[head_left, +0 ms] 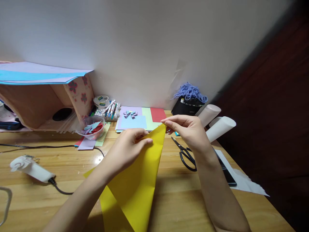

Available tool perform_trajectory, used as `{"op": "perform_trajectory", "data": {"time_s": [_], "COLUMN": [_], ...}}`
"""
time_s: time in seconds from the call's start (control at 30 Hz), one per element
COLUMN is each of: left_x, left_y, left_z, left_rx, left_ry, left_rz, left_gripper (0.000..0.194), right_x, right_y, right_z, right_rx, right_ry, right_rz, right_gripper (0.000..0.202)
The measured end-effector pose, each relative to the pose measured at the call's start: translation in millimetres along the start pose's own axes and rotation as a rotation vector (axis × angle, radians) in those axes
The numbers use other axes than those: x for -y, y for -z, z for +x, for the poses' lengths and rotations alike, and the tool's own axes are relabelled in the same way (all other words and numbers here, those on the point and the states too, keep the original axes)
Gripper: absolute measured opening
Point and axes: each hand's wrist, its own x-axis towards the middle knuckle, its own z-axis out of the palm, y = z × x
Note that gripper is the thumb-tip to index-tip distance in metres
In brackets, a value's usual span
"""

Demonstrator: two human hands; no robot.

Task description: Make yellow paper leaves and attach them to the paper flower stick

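A large sheet of yellow paper, folded over on itself, is held up over the wooden table. My left hand grips its upper left edge, thumb on the front and the other fingers behind. At the pointed top corner, my right hand pinches the paper between thumb and forefinger. The paper's lower end runs out of view at the bottom. Black-handled scissors lie beside my right forearm, partly hidden by it.
A white glue gun with a black cord lies left. Behind are a bowl of paper scraps, markers, stacked coloured paper and a black holder with blue yarn. White rolls and a dark phone are right.
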Motion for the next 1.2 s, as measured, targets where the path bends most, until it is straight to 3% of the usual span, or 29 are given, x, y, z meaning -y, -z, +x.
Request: {"op": "perform_trajectory", "data": {"time_s": [0.07,0.2,0.3,0.5,0.6,0.73,0.83,0.9,1.0,1.07,1.2], "left_x": [1,6,9,10,11,16,19,19,18,16,15], "left_y": [-1.6,-3.6,-3.1,-1.5,-1.0,3.8,9.4,12.0,12.9,12.4,11.2], "left_z": [0,3,5,9,10,10,9,9,9,8,8], "left_rx": [-0.038,-0.045,-0.005,0.133,0.157,0.154,0.204,0.203,0.125,0.080,0.053], "left_ry": [0.000,0.010,0.040,0.163,0.149,0.133,0.180,0.183,0.153,0.126,0.098], "left_rz": [0.038,0.051,-0.011,-0.225,-0.257,-0.200,-0.141,-0.111,-0.066,-0.051,-0.054], "left_gripper": [0.025,0.025,0.025,0.022,0.021,0.027,0.031,0.032,0.034,0.035,0.034], "right_x": [-1,-4,-6,-8,-10,-14,-16,-17,-16,-16,-18], "right_y": [-2,-7,-7,-4,-5,-8,-7,-5,-3,-4,-9], "right_z": [0,1,3,7,5,3,5,8,10,10,8], "right_rx": [0.010,0.149,0.205,0.245,0.187,0.012,-0.069,-0.008,0.258,0.369,0.339], "right_ry": [-0.014,-0.070,-0.079,-0.112,-0.035,0.083,0.076,0.003,-0.151,-0.221,-0.237], "right_rz": [-0.010,-0.060,-0.058,-0.010,-0.055,-0.101,-0.053,0.010,0.059,0.051,0.058], "right_gripper": [0.024,0.036,0.026,0.037,0.037,0.036,0.034,0.034,0.036,0.037,0.036]}}
